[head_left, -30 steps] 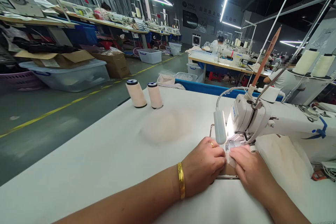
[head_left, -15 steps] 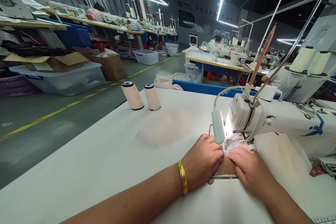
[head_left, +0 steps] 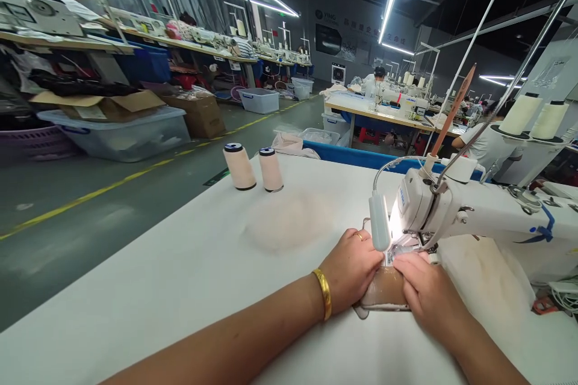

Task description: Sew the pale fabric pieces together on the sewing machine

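Note:
My left hand, with a gold ring and a gold bangle on the wrist, is curled closed on the left side of a small beige fabric piece. My right hand pinches the piece's right side with its fingers pressed together. Both hands hold the fabric against the table just in front of the needle of a white sewing machine. The machine's small lamp lights the needle area. The needle itself is hidden behind the lamp and my fingers.
Two pale thread cones stand at the far side of the white table, beside a heap of sheer beige fabric. Two white cones sit on a stand at right. Bins, boxes and other workers' stations lie beyond an aisle.
More of the beige piece now shows between my hands, which stay at the needle. The camera has shifted slightly.

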A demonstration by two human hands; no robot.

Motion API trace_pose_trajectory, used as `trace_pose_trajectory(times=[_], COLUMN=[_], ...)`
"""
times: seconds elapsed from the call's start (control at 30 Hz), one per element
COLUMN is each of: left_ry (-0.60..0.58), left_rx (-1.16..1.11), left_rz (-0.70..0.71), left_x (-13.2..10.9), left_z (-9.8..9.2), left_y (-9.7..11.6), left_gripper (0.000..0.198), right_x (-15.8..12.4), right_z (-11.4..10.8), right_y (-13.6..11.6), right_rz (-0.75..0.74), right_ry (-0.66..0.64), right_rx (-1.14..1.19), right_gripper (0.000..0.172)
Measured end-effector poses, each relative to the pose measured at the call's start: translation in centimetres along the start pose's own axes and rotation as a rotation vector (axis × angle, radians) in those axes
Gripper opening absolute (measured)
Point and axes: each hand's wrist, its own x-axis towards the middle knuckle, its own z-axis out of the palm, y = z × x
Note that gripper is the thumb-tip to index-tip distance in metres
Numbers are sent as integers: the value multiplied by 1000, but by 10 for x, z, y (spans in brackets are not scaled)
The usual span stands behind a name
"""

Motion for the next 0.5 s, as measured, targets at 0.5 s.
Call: trace_pose_trajectory(times=[0.5], left_ry=[-42], left_rx=[-614], left_rz=[-730], left_x=[64], left_z=[32], left_y=[-35], left_gripper=[31], right_x=[-1], right_z=[9], right_y=[4], right_rz=[-12], right_ry=[76], right_rx=[-108], right_gripper=[52])
